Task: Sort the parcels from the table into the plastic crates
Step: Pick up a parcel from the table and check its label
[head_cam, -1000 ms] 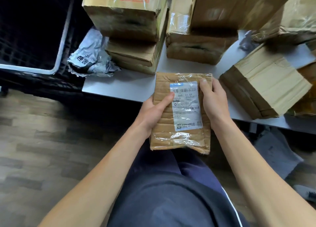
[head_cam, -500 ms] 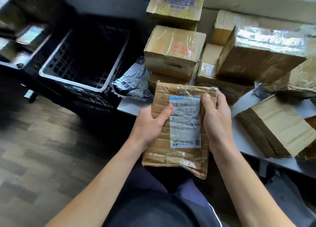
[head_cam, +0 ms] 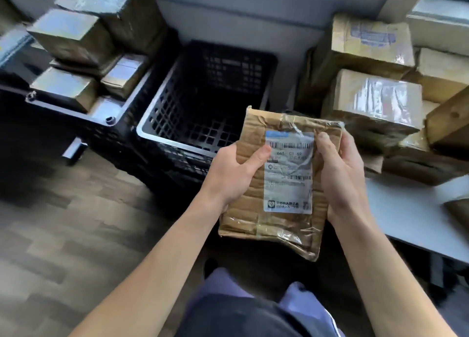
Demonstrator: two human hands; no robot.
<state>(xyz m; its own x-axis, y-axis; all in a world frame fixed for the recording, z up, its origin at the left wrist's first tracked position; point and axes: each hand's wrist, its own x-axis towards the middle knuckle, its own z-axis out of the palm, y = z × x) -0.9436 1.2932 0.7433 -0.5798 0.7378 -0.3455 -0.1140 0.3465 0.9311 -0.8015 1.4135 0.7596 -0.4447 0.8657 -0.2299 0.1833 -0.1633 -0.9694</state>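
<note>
I hold a flat brown cardboard parcel (head_cam: 253, 225) with a white shipping label between both hands, in front of my chest. My left hand (head_cam: 233, 174) grips its left edge, thumb on the label side. My right hand (head_cam: 340, 179) grips its right edge. Just beyond the parcel stands a black lattice plastic crate (head_cam: 162, 113) with a pale rim, nothing visible inside it. To its left a second black crate (head_cam: 76, 111) holds several taped cardboard boxes.
A white table (head_cam: 406, 217) at the right carries a pile of taped cardboard boxes (head_cam: 375, 103). A grey wall panel rises behind the crates. Wood-pattern floor lies at the lower left. My dark trousers fill the bottom of the view.
My view has swung left from the table to the crates. The parcel, still in both hands, has moved off the table's edge and now sits near the middle crate's front corner.
</note>
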